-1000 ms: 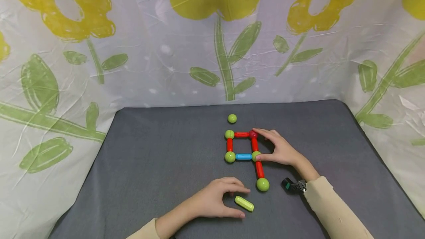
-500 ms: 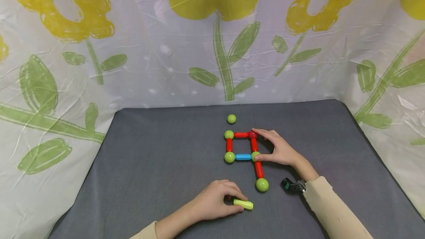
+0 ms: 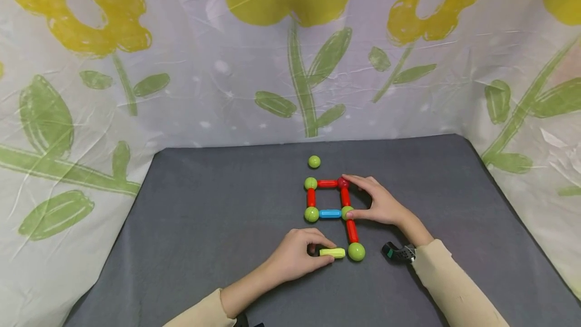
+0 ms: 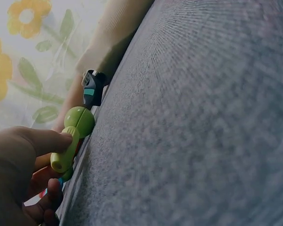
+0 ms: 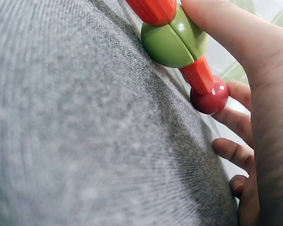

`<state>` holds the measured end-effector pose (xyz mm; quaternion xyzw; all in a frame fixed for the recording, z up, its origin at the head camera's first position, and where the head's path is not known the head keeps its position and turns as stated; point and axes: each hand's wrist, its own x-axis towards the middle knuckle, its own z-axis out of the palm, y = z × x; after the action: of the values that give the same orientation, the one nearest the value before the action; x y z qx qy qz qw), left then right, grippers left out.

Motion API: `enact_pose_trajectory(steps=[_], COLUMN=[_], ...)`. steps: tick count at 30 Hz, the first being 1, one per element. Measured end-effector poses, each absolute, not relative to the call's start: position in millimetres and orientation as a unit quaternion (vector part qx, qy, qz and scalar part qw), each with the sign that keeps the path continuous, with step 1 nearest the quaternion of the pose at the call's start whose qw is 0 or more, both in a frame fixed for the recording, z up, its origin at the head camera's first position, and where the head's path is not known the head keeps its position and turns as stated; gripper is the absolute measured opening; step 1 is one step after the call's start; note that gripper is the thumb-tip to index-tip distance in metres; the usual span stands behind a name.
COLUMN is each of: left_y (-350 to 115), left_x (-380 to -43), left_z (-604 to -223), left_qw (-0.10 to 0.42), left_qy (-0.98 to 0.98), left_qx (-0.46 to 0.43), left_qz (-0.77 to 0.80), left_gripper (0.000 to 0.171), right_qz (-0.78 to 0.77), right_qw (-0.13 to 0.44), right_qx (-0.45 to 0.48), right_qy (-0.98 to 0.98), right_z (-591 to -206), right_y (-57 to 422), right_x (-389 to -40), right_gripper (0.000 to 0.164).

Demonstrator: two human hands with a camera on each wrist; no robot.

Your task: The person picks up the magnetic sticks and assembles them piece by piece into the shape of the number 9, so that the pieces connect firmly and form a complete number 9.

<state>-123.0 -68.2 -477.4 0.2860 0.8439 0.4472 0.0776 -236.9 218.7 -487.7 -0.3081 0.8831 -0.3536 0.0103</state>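
Note:
My left hand (image 3: 297, 256) pinches a yellow-green rod (image 3: 333, 253) between thumb and fingers, its free end right by a green ball (image 3: 356, 252). In the left wrist view the rod (image 4: 64, 153) overlaps that green ball (image 4: 79, 121). A square of magnetic rods and balls lies beyond, with red rods (image 3: 328, 183), a blue rod (image 3: 330, 213) and green balls (image 3: 311, 214). From its near right corner, another red rod (image 3: 352, 231) leads to the near green ball. My right hand (image 3: 381, 203) grips the square's right side, thumb on the corner green ball (image 5: 174, 40), fingers at the red ball (image 5: 210, 96).
A loose green ball (image 3: 314, 161) lies behind the square on the grey table cloth (image 3: 218, 201). A flower-printed curtain (image 3: 195, 90) stands along the back and sides. A dark wrist strap (image 3: 398, 253) is on the right wrist.
My left hand closed on the yellow-green rod, turned it roughly level and moved it away from me, up beside the near green ball. The right hand kept its hold on the square.

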Motion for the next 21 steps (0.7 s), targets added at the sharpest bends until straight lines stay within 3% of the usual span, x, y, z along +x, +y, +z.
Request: enact_pose_trajectory(steps=[21], left_y=[-63.2], left_x=[-127.9], left_z=[-478.8], left_qw=[0.099], left_qy=[0.84], left_qx=[0.293], left_qz=[0.446], left_gripper=[0.018], right_qz=[-0.355], right_qw=[0.008], right_qx=[-0.311], right_qy=[0.882], right_z=[-488.8], right_y=[219.0], right_x=[-237.9], right_gripper=[0.093])
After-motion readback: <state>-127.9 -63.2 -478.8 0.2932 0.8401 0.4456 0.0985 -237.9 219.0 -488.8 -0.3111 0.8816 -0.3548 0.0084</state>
